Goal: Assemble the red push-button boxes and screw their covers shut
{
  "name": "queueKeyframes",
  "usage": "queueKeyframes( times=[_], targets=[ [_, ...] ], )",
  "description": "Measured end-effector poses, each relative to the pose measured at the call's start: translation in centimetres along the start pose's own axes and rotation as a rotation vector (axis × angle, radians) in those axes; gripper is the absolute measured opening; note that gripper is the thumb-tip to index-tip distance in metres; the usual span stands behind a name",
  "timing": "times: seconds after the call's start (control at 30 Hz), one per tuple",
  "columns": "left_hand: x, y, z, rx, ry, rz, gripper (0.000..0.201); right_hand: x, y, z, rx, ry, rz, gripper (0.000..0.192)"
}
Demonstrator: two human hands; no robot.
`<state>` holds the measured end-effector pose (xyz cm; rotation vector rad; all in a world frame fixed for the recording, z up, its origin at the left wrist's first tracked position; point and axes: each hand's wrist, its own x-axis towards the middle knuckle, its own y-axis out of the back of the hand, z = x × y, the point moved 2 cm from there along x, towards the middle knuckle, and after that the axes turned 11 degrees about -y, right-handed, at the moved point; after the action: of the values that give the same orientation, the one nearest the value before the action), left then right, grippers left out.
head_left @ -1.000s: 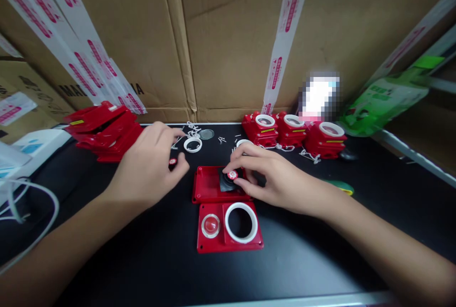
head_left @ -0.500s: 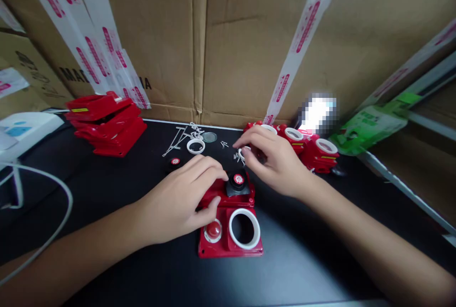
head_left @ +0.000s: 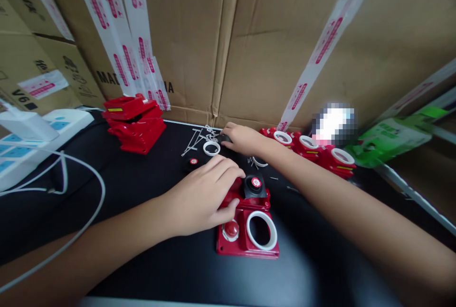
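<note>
The black tabletop (head_left: 149, 271) carried a red tray (head_left: 258, 204) at the left hand's (head_left: 199, 197) fingertips and a red cover plate (head_left: 243, 243) nearer than its thumb. A black disc (head_left: 193, 161) lay just beyond that hand; a stack of red housings (head_left: 140, 131) and a power strip (head_left: 71, 124) sat farther left. A white ring (head_left: 211, 154) lay near the right hand (head_left: 245, 141), red boxes (head_left: 309, 154) to its right.

A shallow red base (head_left: 236, 192), partly hidden, is laid near the middle of the black table (head_left: 171, 269); a black round unit (head_left: 254, 187) is seated label-up at its right end; a red cover (head_left: 242, 248), fitted with a red dome (head_left: 231, 228) and white ring (head_left: 274, 237), is set flat beside it, toward the front edge.
</note>
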<state>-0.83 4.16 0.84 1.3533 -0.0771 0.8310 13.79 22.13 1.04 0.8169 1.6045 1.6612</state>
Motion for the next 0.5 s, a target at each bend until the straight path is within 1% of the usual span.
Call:
queueKeyframes(
  times=[0.13, 0.2, 0.27, 0.37, 0.43, 0.5],
  targets=[
    [0.0, 0.0, 0.0, 0.006, 0.004, 0.003, 0.033, 0.2, -0.5, 0.4, 0.016, -0.009, 0.033, 0.039],
    [0.0, 0.0, 0.0, 0.007, 0.008, 0.005, 0.033, -0.1, 0.0, 0.7, 0.039, -0.017, 0.07, 0.037],
    [0.0, 0.0, -0.1, 0.002, 0.016, 0.001, 0.032, -1.1, 0.9, 1.0, 0.076, -0.021, 0.128, 0.034],
    [0.0, 0.1, 0.0, -0.005, 0.035, -0.011, 0.034, -3.9, 3.1, 1.9, 0.152, -0.024, 0.229, 0.026],
    [0.1, 0.1, 0.0, -0.008, 0.046, -0.021, 0.035, -6.8, 4.4, 2.7, 0.206, -0.047, 0.295, 0.024],
    [0.1, 0.1, 0.0, -0.011, 0.057, -0.032, 0.034, -10.1, 5.2, 3.5, 0.261, -0.098, 0.367, 0.026]
  ],
)
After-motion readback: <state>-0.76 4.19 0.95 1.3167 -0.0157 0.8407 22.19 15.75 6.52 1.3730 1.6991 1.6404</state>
